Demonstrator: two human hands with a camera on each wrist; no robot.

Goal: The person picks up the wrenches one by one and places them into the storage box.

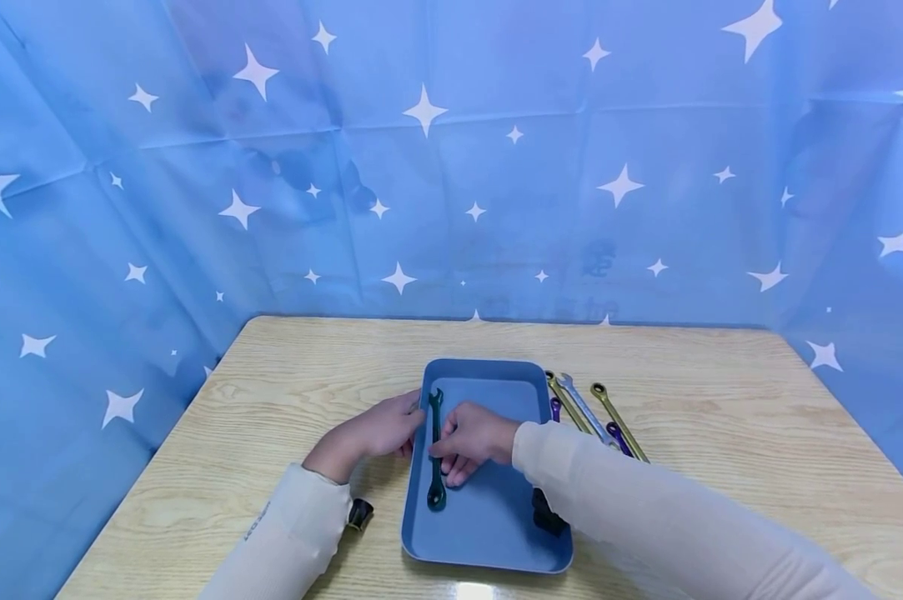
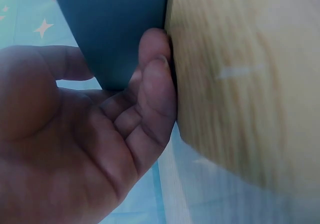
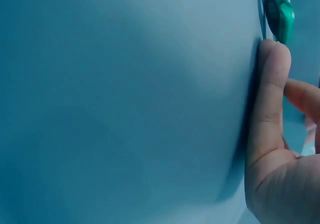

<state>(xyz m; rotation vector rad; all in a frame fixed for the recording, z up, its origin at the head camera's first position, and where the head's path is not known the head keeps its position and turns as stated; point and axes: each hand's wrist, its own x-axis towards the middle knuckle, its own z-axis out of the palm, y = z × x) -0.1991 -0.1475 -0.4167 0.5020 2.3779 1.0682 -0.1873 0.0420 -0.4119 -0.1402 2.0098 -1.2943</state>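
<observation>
A blue rectangular tray (image 1: pixel 489 533) lies on the table. Inside it, along the left side, is a dark green combination wrench (image 1: pixel 435 410), lengthwise with its open end away from me. My right hand (image 1: pixel 479 435) pinches the wrench near its middle, fingers low over the tray floor. The right wrist view shows the wrench's green ring end (image 3: pixel 285 17) just past the fingertips. My left hand (image 1: pixel 379 427) grips the tray's left wall, with fingers against the outside. In the left wrist view, those curled fingers sit low by the tray wall (image 2: pixel 117 24), beside the tabletop.
Several wrenches lie right of the tray, among them a gold one (image 1: pixel 618 419), a silver one (image 1: pixel 582 402) and a purple one (image 1: pixel 616 435), partly behind my right sleeve. The wooden table (image 1: pixel 293 367) meets a blue star-patterned curtain (image 1: pixel 451 183) at the back.
</observation>
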